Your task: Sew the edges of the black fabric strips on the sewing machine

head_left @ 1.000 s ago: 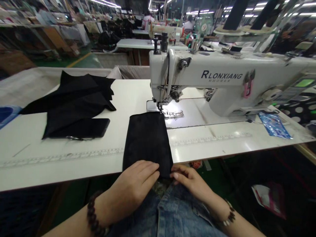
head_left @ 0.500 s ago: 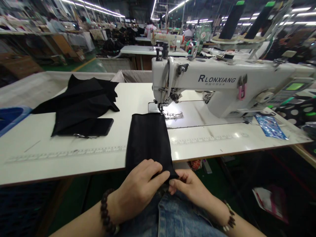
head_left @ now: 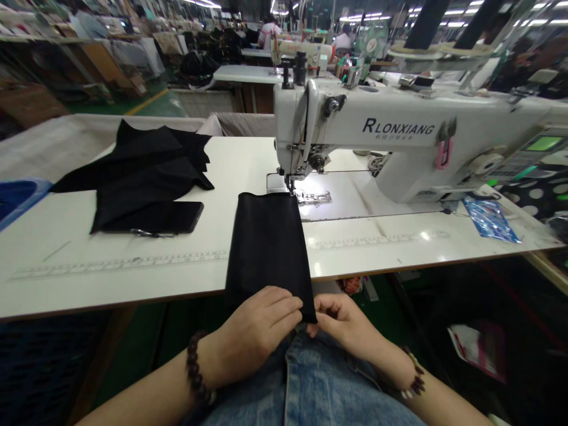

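Note:
A black fabric piece (head_left: 268,242) lies over the front edge of the white table, its far edge close to the needle of the sewing machine (head_left: 350,127). My left hand (head_left: 261,325) grips the fabric's near end, fingers bent over the top and the thumb hidden. At the near right corner, my right hand (head_left: 339,319) pinches the fabric between thumb and fingers. The machine's presser foot (head_left: 290,184) stands at the fabric's far right corner; whether it presses on the cloth I cannot tell.
More black fabric pieces (head_left: 151,160) lie on the left of the table (head_left: 173,278), with a dark phone (head_left: 173,218) on them. A printed ruler runs along the front. Pink thread snips (head_left: 444,152) hang on the machine. A blue packet (head_left: 490,219) lies at right.
The view has tilted down slightly. My left thumb, outstretched toward the corner before, is now tucked out of sight. The near right corner of the fabric lies straighter.

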